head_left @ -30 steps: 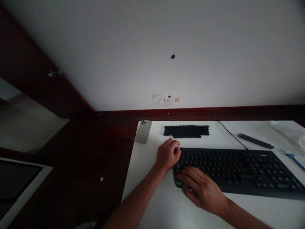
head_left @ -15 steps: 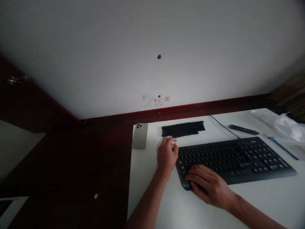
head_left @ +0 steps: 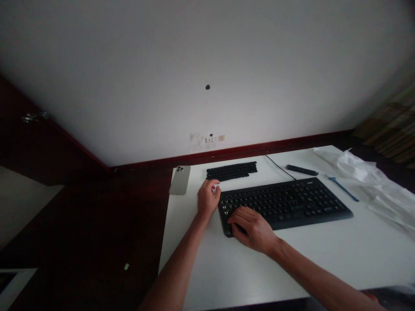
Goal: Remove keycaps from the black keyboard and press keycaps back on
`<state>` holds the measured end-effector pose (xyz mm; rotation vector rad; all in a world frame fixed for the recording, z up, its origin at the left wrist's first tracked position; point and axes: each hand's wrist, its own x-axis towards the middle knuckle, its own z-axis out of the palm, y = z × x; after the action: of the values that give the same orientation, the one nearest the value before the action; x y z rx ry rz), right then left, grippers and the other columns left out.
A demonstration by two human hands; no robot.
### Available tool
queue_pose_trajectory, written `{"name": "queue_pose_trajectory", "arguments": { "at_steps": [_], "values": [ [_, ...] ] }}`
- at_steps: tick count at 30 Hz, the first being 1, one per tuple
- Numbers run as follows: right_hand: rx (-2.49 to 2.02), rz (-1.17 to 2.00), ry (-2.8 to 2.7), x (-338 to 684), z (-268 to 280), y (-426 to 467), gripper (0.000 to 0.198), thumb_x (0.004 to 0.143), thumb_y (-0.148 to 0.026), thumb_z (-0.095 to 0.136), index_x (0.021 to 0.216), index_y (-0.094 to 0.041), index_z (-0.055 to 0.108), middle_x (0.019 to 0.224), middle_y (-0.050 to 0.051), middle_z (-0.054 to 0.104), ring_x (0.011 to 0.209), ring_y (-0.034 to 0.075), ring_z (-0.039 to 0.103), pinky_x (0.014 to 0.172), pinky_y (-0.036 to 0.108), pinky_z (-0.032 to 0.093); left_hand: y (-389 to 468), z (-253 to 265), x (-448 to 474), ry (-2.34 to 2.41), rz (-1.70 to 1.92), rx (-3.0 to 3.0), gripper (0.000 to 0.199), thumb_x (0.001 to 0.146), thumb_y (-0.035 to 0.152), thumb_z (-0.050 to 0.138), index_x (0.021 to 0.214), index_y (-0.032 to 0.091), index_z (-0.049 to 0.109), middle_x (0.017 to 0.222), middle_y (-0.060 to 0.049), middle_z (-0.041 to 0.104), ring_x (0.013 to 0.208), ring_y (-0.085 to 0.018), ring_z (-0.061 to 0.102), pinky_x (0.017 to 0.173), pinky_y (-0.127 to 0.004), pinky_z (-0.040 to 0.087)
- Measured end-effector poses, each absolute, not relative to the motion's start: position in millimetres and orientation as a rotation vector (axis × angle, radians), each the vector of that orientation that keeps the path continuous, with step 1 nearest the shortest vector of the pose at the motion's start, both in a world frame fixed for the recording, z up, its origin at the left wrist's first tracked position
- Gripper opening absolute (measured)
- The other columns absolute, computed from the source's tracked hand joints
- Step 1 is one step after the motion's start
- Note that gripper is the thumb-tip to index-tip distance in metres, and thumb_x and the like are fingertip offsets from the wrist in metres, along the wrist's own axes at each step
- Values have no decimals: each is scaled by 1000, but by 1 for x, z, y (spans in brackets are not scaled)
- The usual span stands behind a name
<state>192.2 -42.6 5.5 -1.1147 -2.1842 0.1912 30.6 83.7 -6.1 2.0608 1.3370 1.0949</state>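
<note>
A black full-size keyboard lies on the white table. Pale spots show among the keys at its left end. My right hand rests over its lower-left keys, fingers together and bent down; anything under the tips is hidden. My left hand is just off the keyboard's upper-left corner, fingers curved, with a gap between thumb and forefinger and nothing visible in it. Right behind it lie black keycaps set out in rows.
A phone lies face down at the table's left edge. Behind the keyboard are its cable and a dark strip. A blue slim tool and crumpled white plastic are at the right. Wall sockets are beyond.
The view has shifted, so the table and keyboard appear further left and more of the table's near edge shows. Both hands keep nearly the same place on and beside the keyboard.
</note>
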Motion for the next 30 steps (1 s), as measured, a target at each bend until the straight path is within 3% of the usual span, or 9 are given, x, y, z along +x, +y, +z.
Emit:
{"name": "queue_pose_trajectory", "arguments": {
  "at_steps": [5, 8, 12, 17, 22, 30],
  "values": [
    [-1112, 270, -2070, 193, 12, -45, 18, 91, -12, 53, 98, -20, 68, 89, 5, 68, 85, 19, 61, 77, 34, 52, 101, 8, 27, 1272, 1097, 1912, 25, 91, 27, 56, 110, 21, 71, 66, 4, 50, 60, -11, 47, 63, -21, 40],
    [-1129, 308, -1942, 200, 19, -45, 18, 91, -11, 53, 96, -21, 68, 88, 5, 68, 84, 19, 62, 76, 33, 52, 117, 22, 24, 1222, 1139, 1959, 24, 92, 32, 58, 105, 20, 73, 57, 7, 36, 55, -11, 37, 58, -21, 34],
    [-1280, 281, -1724, 218, 25, -43, 16, 94, -15, 53, 94, -21, 68, 86, 4, 67, 85, 19, 62, 78, 34, 50, 123, 20, 23, 1369, 1128, 2032, 26, 92, 40, 60, 100, 21, 75, 53, 7, 32, 51, -10, 33, 56, -22, 29],
    [-1426, 189, -1538, 240, 28, -42, 14, 94, -20, 55, 93, -22, 69, 85, 3, 67, 78, 19, 60, 74, 33, 49, 116, 5, 23, 1488, 961, 2199, 22, 91, 41, 66, 102, 27, 79, 57, 5, 52, 54, -11, 46, 60, -23, 33],
    [-1444, 214, -1555, 240, 29, -43, 16, 94, -21, 55, 93, -22, 70, 84, 3, 68, 75, 18, 60, 70, 32, 49, 120, 3, 24, 1457, 834, 2258, 23, 92, 36, 68, 111, 32, 79, 77, 0, 74, 69, -14, 63, 72, -24, 43],
    [-1445, 299, -1641, 235, 30, -44, 18, 95, -25, 54, 94, -22, 71, 82, 3, 69, 71, 18, 61, 65, 31, 50, 123, -1, 26, 1454, 641, 2371, 24, 90, 40, 70, 112, 33, 78, 101, -4, 79, 89, -21, 71, 83, -30, 49]
  ]
}}
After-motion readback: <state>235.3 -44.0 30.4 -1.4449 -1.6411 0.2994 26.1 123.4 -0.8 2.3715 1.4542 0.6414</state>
